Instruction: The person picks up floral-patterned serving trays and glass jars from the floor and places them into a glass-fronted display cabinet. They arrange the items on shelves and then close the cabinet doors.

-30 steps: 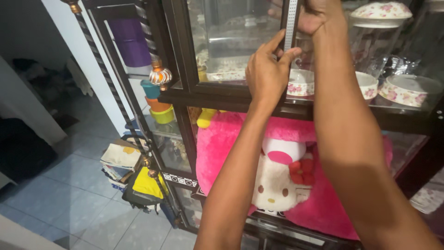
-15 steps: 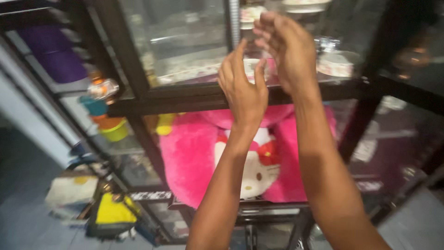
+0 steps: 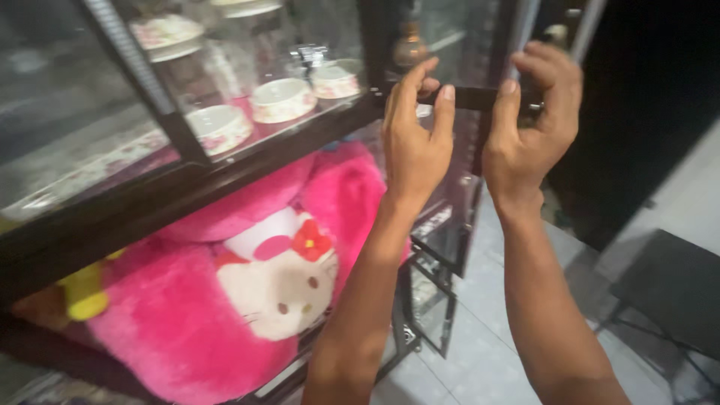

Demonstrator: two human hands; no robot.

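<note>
Both my hands are raised in front of a dark-framed glass cabinet (image 3: 150, 206). Between them they hold a slim dark flat object (image 3: 472, 97), level and seen edge-on. My left hand (image 3: 415, 146) pinches its left end between thumb and fingers. Its right end is gripped by my right hand (image 3: 529, 131), whose fingers curl over the top. The object sits at the height of the cabinet's shelf rail, near the cabinet's right end.
Flowered ceramic bowls (image 3: 281, 99) stand behind the upper glass. A large pink plush toy (image 3: 247, 285) with a white face fills the lower shelf, beside a yellow toy (image 3: 82, 296). A black stool (image 3: 667, 289) stands on the tiled floor (image 3: 487, 330) at right.
The view swung right along the cabinet. The slim object went from upright in my right hand alone to level, and both hands now grip it.
</note>
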